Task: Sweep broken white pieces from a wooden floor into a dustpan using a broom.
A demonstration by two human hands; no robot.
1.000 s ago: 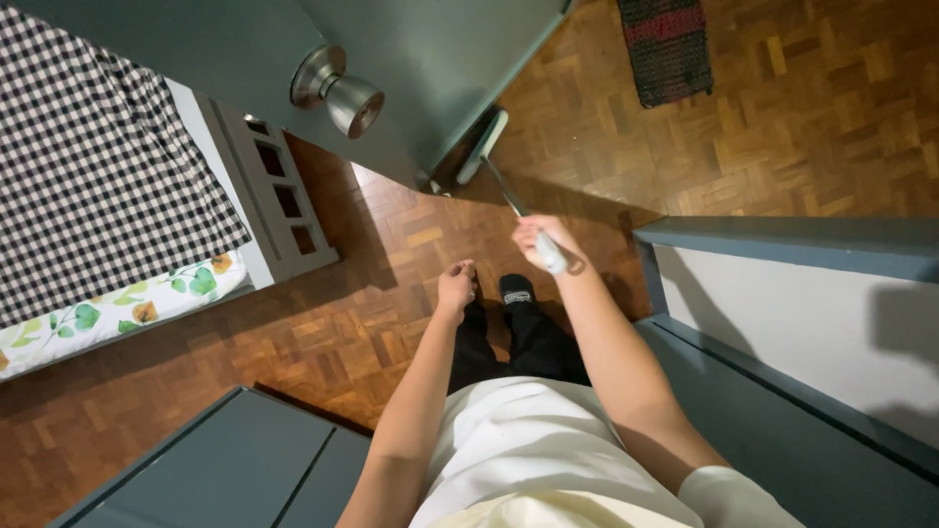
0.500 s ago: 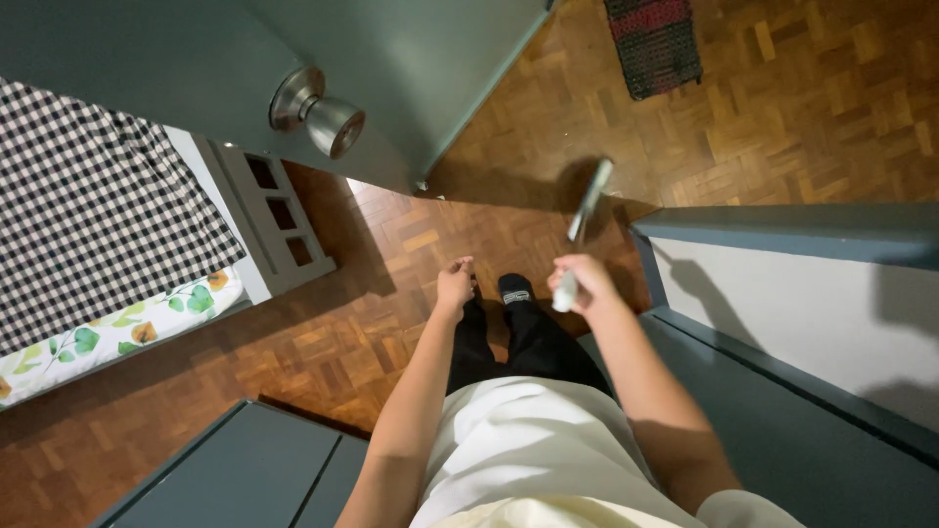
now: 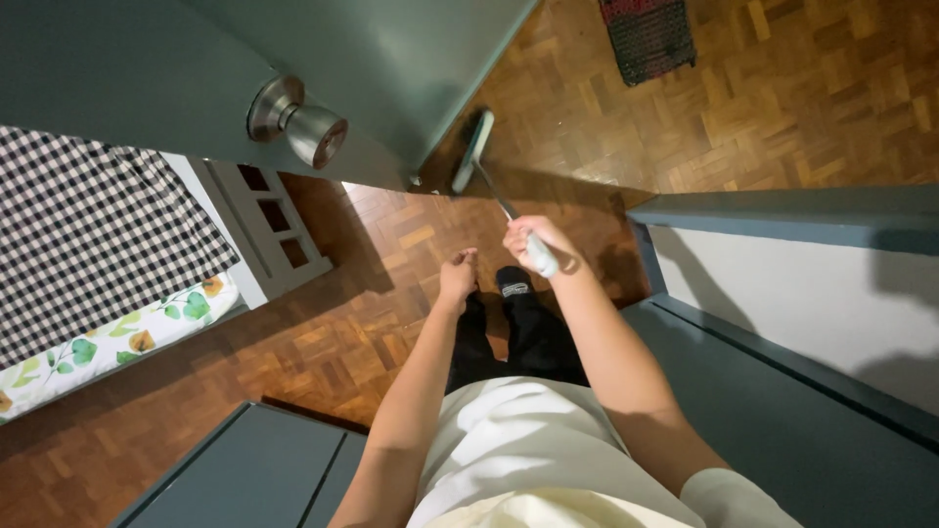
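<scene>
The right hand [image 3: 533, 244], fingers wrapped around the pale grip of a long-handled flat mop [image 3: 475, 149], has swung its head from the doorway floor up against the grey-green door [image 3: 391, 68], while the left hand [image 3: 457, 279] hangs loosely open beside it.

No packages, labels, signs or screens visible.

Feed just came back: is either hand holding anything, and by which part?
The right hand grips a broom by the pale upper end of its handle. The left hand holds nothing.
</scene>
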